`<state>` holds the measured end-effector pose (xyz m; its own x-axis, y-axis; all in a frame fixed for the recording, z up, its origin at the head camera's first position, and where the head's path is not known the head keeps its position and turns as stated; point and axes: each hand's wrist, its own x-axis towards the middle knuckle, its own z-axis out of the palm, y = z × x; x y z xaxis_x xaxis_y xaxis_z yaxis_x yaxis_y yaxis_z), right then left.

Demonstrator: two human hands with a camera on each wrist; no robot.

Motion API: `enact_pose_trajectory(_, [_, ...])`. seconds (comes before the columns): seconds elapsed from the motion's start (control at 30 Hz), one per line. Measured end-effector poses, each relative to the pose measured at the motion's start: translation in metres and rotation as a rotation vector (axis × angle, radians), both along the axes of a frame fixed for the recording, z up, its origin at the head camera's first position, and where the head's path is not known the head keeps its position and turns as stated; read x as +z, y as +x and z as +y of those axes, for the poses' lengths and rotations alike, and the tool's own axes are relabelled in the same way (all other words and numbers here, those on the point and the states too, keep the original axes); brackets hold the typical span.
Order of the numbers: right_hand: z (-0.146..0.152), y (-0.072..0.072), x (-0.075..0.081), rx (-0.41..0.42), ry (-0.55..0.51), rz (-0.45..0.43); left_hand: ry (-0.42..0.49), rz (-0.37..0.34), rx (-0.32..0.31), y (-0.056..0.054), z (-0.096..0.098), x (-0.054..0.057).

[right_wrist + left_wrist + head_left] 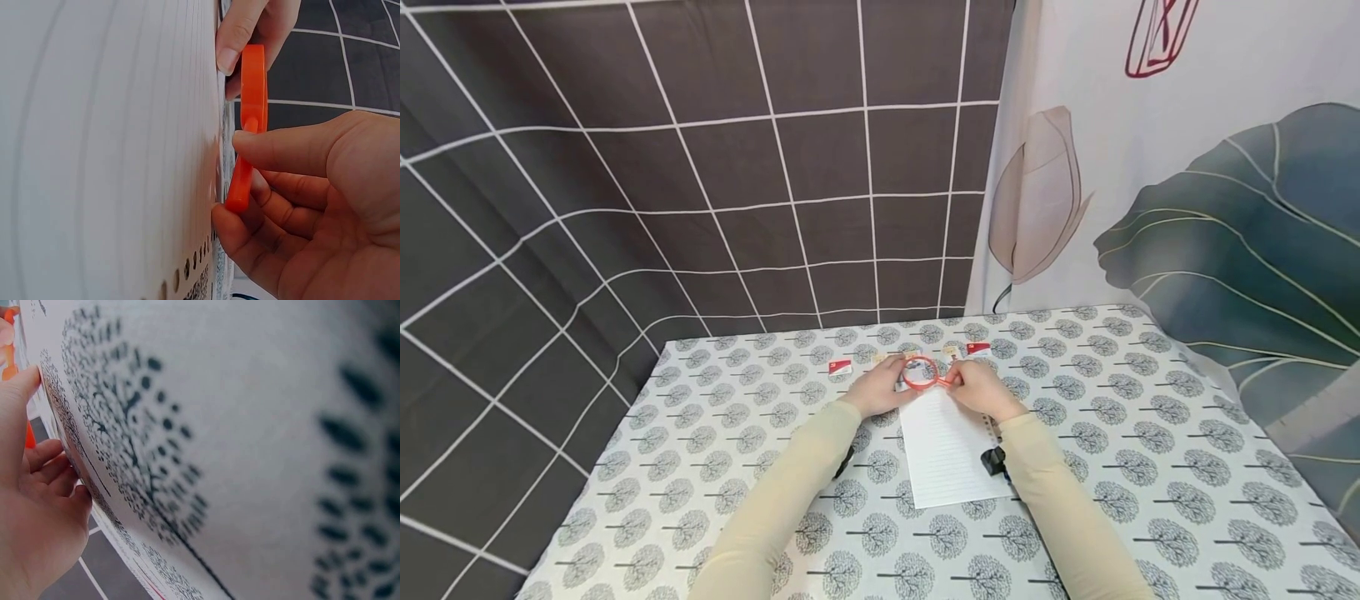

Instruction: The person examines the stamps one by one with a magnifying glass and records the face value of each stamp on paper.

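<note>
My right hand (981, 388) pinches the handle of a small magnifying glass with an orange-red rim (920, 388). In the right wrist view, the magnifying glass (253, 87) stands edge-on, with the thumb and fingers on its handle. Under the lens, small printed pieces show beyond the top of a lined spiral notebook (951, 454). My left hand (877, 388) lies just left of the lens. Its thumb reaches down to the surface near the notebook's top. In the left wrist view, the left hand's (44, 512) fingers are loosely bent, apart from the thumb.
A red-and-white card (840, 367) lies left of the hands, another red-and-white card (978, 348) beyond the right hand. Small yellowish pieces (953, 350) lie between them. A tree-print cloth (730, 496) covers the table. Dark grid fabric (820, 167) hangs behind.
</note>
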<state>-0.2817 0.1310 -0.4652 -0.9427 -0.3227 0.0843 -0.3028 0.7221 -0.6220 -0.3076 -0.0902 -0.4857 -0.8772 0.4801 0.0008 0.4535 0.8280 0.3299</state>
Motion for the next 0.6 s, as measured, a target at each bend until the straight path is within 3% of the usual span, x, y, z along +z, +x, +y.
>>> enact_pose_trajectory(0.33, [0.008,0.001,0.003,-0.012,-0.032,-0.003,0.005,-0.012,-0.001,0.000,0.001,0.002])
enact_pose_trajectory(0.6, [0.018,0.001,0.010,-0.005,-0.040,0.066,-0.012,-0.015,0.003,0.000,0.000,0.001])
